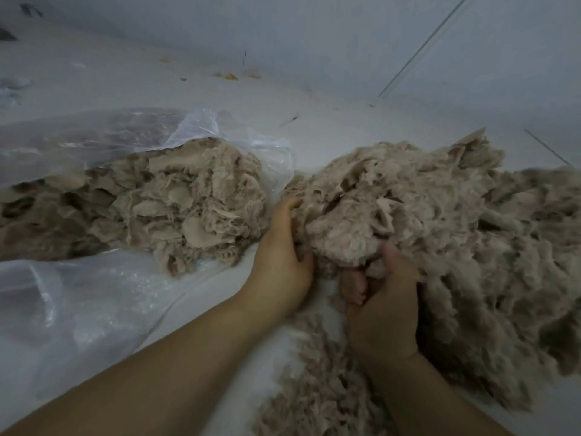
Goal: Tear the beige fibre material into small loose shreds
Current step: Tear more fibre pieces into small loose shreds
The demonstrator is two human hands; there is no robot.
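Both hands, left hand [279, 247] and right hand [385, 297], curl their grip into one beige fibre clump [352, 225] on the pale floor [330, 121], apparently to pull it apart, beside the plastic bag [78, 309] of flakier material.

Bare work area on a pale tiled floor [330, 127], type of premises not determinable. Bulk beige fibre heaps [440, 221] lie on it; left of them, an open clear plastic bag [78, 294]; debris beyond.
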